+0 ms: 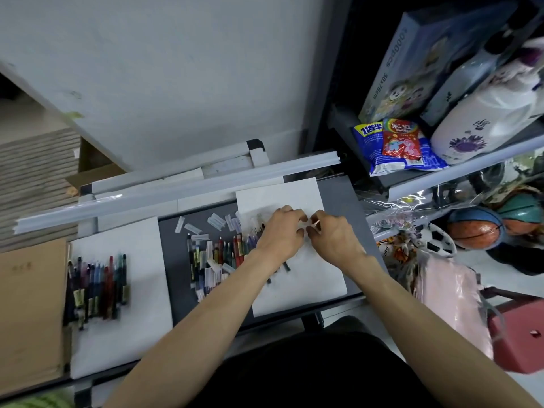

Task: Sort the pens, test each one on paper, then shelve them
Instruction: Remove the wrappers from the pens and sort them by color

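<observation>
Pens [223, 253] among loose caps [217, 221], beside paper [279, 192]

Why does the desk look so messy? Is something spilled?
Nothing is spilled. Clear pen caps lie scattered on the dark desk, off their pens, beside a jumbled pen pile. The pens on the left paper lie in a neat row instead.

matt white paper [297, 290], clear plastic caps [216, 221], glossy snack bags [400, 145].

A pale grey wall [164, 69] is seen behind the dark bench [173, 245]; metal shelving [459, 175] is crammed at right, pale floor [500, 275] below.
</observation>
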Demonstrator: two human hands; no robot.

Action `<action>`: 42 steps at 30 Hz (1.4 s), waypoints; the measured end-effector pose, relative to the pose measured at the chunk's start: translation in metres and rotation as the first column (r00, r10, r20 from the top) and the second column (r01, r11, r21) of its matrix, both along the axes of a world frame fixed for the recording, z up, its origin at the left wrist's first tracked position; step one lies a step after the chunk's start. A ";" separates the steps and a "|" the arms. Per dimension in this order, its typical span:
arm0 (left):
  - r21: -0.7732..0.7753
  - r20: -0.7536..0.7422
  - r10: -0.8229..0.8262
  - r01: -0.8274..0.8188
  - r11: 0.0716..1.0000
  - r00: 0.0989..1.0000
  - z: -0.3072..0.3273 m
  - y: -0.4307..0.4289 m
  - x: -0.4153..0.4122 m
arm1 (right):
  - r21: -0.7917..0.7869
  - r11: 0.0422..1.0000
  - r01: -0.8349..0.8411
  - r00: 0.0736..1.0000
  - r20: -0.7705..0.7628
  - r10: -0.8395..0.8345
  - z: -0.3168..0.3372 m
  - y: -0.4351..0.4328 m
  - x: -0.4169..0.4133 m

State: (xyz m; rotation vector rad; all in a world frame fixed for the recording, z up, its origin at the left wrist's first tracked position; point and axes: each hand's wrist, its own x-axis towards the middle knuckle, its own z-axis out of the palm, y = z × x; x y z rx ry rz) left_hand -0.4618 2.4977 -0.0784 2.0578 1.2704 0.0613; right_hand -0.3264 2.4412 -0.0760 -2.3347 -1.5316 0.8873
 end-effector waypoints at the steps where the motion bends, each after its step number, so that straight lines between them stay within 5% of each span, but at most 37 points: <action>1: -0.002 -0.003 -0.004 0.004 1.000 1.000 0.000 0.000 0.000 | 0.000 1.000 -0.002 1.000 -0.016 0.002 0.001 -0.001 0.001; 16: 0.077 -0.048 0.009 -0.005 0.997 0.999 0.026 -0.010 -0.067 | 0.014 0.985 -0.171 0.966 0.197 0.165 0.033 -0.014 -0.018; 30: 0.080 -0.260 0.365 -0.356 0.931 0.894 0.021 -0.060 -0.219 | -0.040 0.927 -0.374 0.897 0.237 0.372 0.039 -0.024 -0.108; 42: -0.002 -0.160 0.508 -0.515 0.857 0.846 -0.005 -0.034 -0.228 | -0.052 0.919 -0.390 0.902 0.177 0.393 0.036 -0.032 -0.150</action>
